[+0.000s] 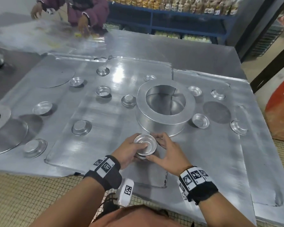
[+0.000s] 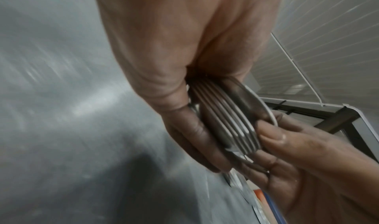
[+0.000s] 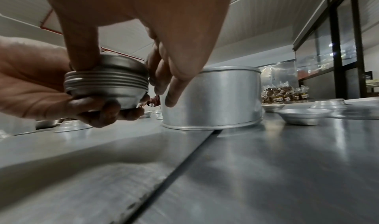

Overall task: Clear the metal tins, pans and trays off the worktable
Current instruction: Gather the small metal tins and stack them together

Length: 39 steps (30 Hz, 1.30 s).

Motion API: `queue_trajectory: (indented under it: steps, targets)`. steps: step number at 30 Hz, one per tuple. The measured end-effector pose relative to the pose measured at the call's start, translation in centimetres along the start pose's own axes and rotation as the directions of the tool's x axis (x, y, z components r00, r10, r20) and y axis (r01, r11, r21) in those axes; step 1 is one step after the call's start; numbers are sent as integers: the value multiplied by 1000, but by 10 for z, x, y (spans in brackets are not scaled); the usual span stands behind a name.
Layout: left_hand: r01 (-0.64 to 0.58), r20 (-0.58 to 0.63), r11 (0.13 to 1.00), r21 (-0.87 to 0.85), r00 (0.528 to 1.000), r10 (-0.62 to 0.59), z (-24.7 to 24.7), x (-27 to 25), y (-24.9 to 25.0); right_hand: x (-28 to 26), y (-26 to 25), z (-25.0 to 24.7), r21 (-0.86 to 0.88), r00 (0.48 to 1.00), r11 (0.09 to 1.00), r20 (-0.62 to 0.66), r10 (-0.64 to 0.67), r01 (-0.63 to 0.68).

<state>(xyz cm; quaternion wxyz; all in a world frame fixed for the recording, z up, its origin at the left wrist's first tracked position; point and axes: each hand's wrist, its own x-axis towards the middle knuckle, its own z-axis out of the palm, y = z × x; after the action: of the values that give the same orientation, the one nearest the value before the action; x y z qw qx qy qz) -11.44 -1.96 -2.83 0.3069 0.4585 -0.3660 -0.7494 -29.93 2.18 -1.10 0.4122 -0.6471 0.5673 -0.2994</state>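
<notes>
Metal sheets cover the whole desk (image 1: 105,115), overlapping with raised seams, and they shine under the light. I see my left hand (image 1: 127,151) and my right hand (image 1: 166,150) both curled around one stack of small tins (image 1: 145,145), held just above the desk near its front edge; each grip is clamped on this stack. Just behind stands a big round pan (image 1: 165,110). Many loose small tins (image 1: 81,127) lie scattered on the sheets, some upside down. Beyond the desk, a blue shelf (image 1: 170,22) carries packed goods, and another person (image 1: 82,12) leans over the far corner. Floor (image 1: 23,197) has small tiles.
</notes>
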Motion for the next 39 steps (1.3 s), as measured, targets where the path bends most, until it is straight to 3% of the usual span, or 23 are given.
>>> queue_trajectory:
  steps: [7, 11, 17, 24, 31, 36, 39]
  targets:
    - [-49, -118, 999, 8, 992, 50, -55, -20, 1, 32, -19, 32, -15, 976, 1000, 217, -22, 25]
    - [-75, -227, 997, 20, 971, 77, -91, -39, 0, 68, -26, 56, -246, 955, 964, 297, -22, 99]
    - [-126, -380, 989, 78, 913, 146, -145, -73, 2, 119, -50, 105, -458, 950, 879, 310, 19, 132]
    - [-100, -492, 995, 5, 866, 89, -192, -100, 4, 166, -86, 168, -532, 925, 811, 379, -27, 242]
    - [-79, -566, 997, -17, 823, 56, -224, -116, 1, 201, -102, 219, -658, 935, 691, 348, -73, 299]
    - [-63, -569, 997, -40, 822, 29, -239, -122, 2, 208, -106, 231, -693, 938, 669, 347, -19, 270]
    - [-72, -592, 997, -39, 805, 35, -242, -122, 5, 209, -109, 232, -656, 943, 712, 332, -25, 250]
